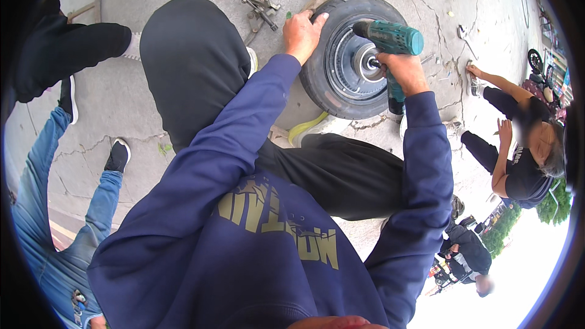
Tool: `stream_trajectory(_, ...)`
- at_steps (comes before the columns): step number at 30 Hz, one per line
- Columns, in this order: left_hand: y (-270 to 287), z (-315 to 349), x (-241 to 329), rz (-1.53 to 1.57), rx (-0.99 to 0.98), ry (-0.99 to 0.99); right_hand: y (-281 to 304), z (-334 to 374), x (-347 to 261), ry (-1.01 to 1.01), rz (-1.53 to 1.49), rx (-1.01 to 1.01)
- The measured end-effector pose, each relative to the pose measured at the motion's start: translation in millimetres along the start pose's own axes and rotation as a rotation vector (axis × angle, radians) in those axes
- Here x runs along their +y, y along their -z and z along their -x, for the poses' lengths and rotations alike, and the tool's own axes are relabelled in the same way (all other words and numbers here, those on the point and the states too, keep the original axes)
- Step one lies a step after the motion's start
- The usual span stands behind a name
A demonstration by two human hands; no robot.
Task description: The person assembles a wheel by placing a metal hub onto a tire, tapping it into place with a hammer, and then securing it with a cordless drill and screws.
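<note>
I am pressing my left hand on the wheel at ten o'clock, steadying it, while my right hand is gripping the drill at its hub.

Top: I wore a navy blue hooded sweatshirt with mustard lettering.
Legs: my trousers were black.
</note>
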State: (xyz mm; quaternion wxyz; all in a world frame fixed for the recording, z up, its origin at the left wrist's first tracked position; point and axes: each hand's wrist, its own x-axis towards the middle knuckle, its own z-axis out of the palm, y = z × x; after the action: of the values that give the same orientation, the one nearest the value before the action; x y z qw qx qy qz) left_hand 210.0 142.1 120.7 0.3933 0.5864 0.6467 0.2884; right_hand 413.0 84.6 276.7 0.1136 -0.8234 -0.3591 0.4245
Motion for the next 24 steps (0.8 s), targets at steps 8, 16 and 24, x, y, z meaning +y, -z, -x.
stream_trajectory(8, -2.4, -0.3, -1.9, -0.014, 0.01, -0.002, 1.1, -0.2, -5.8, 0.029, 0.038, -0.027)
stream_trajectory(16, -1.2, 0.9, 0.3, -0.001, 0.003, 0.022, 3.5, -6.4, -1.5, 0.019, 0.162, 0.013)
stream_trajectory(24, -3.2, -0.9, -4.7, 0.03, 0.01, 0.003, 2.3, -9.9, -0.2, 0.063, 0.111, -0.004)
